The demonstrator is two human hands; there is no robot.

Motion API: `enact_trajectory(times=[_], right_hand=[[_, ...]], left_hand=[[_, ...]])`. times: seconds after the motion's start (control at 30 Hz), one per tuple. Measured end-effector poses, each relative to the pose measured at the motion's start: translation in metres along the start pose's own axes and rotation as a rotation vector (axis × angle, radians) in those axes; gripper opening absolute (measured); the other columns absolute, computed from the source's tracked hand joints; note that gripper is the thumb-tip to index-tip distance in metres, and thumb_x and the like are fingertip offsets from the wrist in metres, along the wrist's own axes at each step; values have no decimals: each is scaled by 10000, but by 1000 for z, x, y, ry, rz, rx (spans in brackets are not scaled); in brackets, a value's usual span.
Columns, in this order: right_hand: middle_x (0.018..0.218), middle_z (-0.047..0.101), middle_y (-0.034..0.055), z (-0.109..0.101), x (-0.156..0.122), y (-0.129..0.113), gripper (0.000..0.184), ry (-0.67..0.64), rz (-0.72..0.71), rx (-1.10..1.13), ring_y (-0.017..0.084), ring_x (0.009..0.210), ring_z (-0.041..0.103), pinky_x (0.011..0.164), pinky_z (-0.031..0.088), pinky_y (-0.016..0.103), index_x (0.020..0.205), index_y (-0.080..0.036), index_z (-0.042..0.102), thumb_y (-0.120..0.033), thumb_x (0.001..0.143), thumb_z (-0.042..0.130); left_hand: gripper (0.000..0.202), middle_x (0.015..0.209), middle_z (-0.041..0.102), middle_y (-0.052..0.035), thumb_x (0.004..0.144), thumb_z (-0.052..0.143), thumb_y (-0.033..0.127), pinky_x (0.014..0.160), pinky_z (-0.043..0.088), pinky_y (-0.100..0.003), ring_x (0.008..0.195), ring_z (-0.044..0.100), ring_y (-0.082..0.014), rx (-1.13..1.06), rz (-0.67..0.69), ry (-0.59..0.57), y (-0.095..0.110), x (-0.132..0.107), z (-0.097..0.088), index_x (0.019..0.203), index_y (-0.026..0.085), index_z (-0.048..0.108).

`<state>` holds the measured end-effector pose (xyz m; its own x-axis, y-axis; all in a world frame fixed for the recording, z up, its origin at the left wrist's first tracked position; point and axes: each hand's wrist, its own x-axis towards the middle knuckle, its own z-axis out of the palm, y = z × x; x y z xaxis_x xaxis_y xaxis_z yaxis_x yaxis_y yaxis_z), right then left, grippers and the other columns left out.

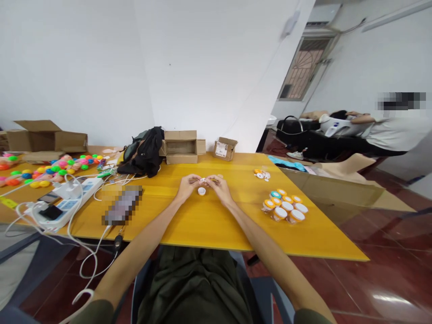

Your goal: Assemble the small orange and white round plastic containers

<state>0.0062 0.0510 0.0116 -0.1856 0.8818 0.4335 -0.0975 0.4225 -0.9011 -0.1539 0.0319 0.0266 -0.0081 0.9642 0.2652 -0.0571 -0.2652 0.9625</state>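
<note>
My left hand (187, 186) and my right hand (218, 186) meet above the middle of the yellow table (209, 220). Between their pinched fingertips is a small white piece (203, 180), too small to name. Just below it, a little white round cup (201, 191) stands on the tabletop, touched by neither hand. To the right sits a cluster of several small round containers (286, 206) with orange, white and teal lids. Farther back lie a few loose orange and white round parts (262, 174).
Open cardboard boxes (182, 148) and a black bag (145, 153) stand along the wall. Left are a phone (123, 206), a power strip (76, 202) with trailing white cables, and colourful balls (60, 166). A large carton (324, 193) adjoins the right edge. Another person (391, 126) sits beyond.
</note>
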Motion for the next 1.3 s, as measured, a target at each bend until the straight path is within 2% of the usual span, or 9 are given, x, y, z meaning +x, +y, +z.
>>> enact_trajectory(times=[0.27, 0.47, 0.77, 1.3], right_hand=[[720, 691, 14, 2, -2, -4, 346, 17, -36, -5, 191, 699, 648, 697, 567, 339, 742, -232, 650, -574, 746, 703], [746, 684, 17, 5, -3, -2, 365, 56, 18, -2, 195, 677, 668, 677, 593, 350, 735, -233, 617, -580, 718, 728], [688, 669, 3, 5, -1, 3, 417, 101, 41, 5, 188, 626, 658, 661, 605, 355, 719, -238, 573, -619, 689, 740], [663, 665, 2, 8, -2, -1, 480, 100, 48, 30, 186, 615, 652, 645, 598, 358, 715, -245, 521, -664, 649, 746]], left_hand=[[266, 784, 775, -46, 586, 845, 372, 829, 578, -361, 794, 734, -227, -11, 19, -26, -1, -1, 3, 736, 186, 730], [194, 785, 778, -44, 605, 818, 311, 767, 578, -333, 757, 728, -216, 29, 20, -18, -6, 0, 2, 732, 183, 746], [257, 810, 785, -59, 589, 845, 322, 804, 589, -347, 784, 734, -219, 24, 11, -28, -11, 1, 3, 783, 176, 762], [402, 823, 791, -74, 541, 893, 476, 833, 591, -370, 799, 738, -237, -25, -10, -37, -7, -1, 7, 765, 170, 761]])
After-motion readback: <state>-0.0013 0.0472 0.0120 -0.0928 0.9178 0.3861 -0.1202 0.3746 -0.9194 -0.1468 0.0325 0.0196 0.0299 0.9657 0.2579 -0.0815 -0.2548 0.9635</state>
